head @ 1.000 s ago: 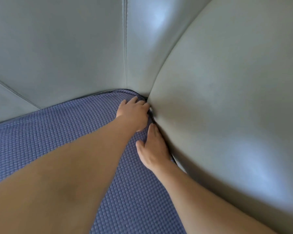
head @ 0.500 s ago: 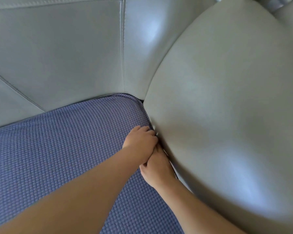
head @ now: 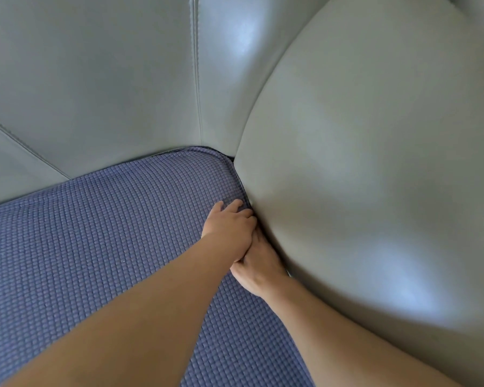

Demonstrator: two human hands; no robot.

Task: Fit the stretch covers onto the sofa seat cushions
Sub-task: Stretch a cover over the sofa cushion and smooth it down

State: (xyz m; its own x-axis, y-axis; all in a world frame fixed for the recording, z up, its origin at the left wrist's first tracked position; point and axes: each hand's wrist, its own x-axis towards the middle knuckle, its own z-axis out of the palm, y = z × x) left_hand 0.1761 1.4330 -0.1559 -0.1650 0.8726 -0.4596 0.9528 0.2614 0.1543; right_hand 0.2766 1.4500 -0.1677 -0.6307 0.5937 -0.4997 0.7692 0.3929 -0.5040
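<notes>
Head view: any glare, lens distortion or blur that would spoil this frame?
Head view: soft glare patches on the grey sofa armrest and backrest; wide-angle bending curves the seams; the blue cover weave and both hands, left hand, right hand, are sharp.

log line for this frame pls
phase: tucking cover edge | left hand: on blue cover | right hand: at armrest gap | fingers hidden

No text, label, brand, number or sign can be read anywhere, neither on the blue stretch cover (head: 101, 233) nor on the grey leather sofa (head: 375, 163).
</notes>
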